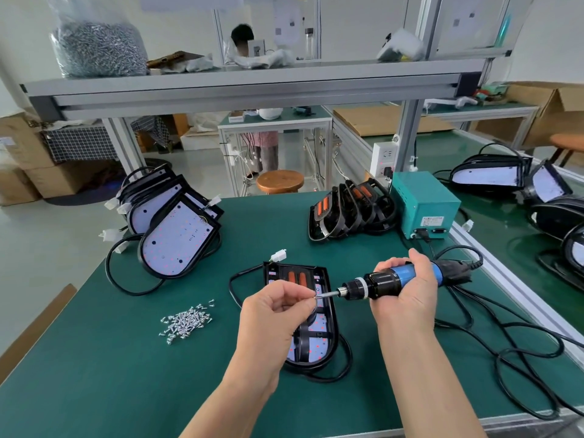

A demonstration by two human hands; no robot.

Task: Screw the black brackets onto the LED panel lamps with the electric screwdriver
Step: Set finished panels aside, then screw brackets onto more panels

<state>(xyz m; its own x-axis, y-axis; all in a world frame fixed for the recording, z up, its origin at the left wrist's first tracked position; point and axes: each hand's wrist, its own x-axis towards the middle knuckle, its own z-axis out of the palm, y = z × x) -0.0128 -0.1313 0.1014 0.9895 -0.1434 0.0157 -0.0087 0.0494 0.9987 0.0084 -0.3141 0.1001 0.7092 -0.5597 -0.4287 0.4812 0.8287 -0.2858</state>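
Blue screwdriver (379, 284), right hand (409, 298) gripping, over lamp (319, 346)

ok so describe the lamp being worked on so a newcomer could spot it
On the green bench mat, look right of the loose screw pile, below the left hand and right hand. The LED panel lamp there lies flat, alone, with a black bracket on it; the stacked lamps at rear left lean, bare.

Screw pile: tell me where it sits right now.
In the head view, the screw pile lies on the green mat, left of the left hand and the lamp under it.
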